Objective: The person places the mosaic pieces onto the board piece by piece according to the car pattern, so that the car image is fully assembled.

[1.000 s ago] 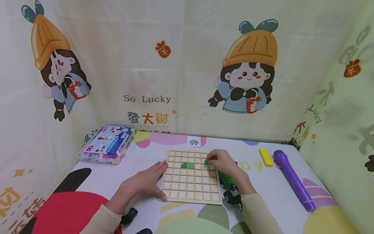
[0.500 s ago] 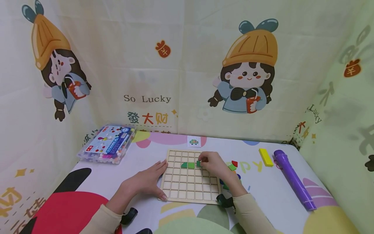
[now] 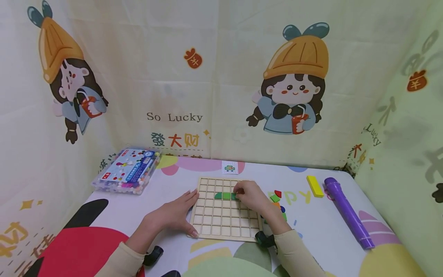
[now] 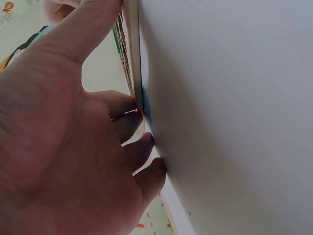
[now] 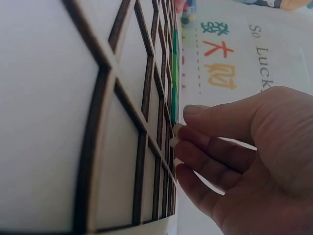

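Note:
A wooden grid board (image 3: 211,221) lies on the table in the head view. In one of its upper rows sit a dark green rounded piece (image 3: 218,196), a light green square piece (image 3: 226,196) and another dark green piece (image 3: 233,196), side by side. My right hand (image 3: 252,195) is over that last piece, partly covering it. In the right wrist view the dark green piece (image 5: 174,105) lies in the grid, thumb and fingertips touching or very near the board beside it. My left hand (image 3: 173,211) rests spread along the board's left edge, fingertips against it.
Several coloured pieces (image 3: 275,198) lie right of the board, partly behind the right forearm. A small pattern card (image 3: 230,167) lies behind the board. A plastic case (image 3: 127,171) stands at the left; a yellow block (image 3: 315,186) and a purple tube (image 3: 348,213) lie at the right.
My right hand has moved left across the board with a dark green piece, which now lies in the grid beside the light green square. The left hand has stayed still.

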The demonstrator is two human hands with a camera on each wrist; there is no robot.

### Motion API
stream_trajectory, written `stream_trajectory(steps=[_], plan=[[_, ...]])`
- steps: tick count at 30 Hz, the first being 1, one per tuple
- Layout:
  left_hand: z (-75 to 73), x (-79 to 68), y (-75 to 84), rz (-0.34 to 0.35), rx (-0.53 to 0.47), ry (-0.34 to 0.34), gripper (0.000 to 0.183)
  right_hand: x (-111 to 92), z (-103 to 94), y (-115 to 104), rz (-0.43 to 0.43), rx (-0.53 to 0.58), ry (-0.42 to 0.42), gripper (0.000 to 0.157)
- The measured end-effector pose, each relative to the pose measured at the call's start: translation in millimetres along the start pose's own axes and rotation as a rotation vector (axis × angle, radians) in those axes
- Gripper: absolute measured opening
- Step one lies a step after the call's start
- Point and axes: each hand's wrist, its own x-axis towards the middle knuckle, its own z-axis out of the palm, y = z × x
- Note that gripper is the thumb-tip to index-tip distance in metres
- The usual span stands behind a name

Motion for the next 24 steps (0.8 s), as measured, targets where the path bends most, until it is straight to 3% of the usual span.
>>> stream_trajectory(steps=[6, 12, 24], plan=[[-0.7, -1.0, 2.2, -0.004, 0.000, -0.001, 0.126, -0.7, -3.8, -0.4, -0.019, 0.001, -0.027, 0.015], [-0.4, -0.4, 2.1, -0.010, -0.001, -0.002, 0.125, -3.3, -15.0, 7.5, -0.032, -0.005, -0.001, 0.013], [1.6, 1.6, -1.4, -0.004, 0.000, -0.004, 0.125, -13.6, -50.4, 28.5, 0.069, -0.038, -0.020, 0.013]])
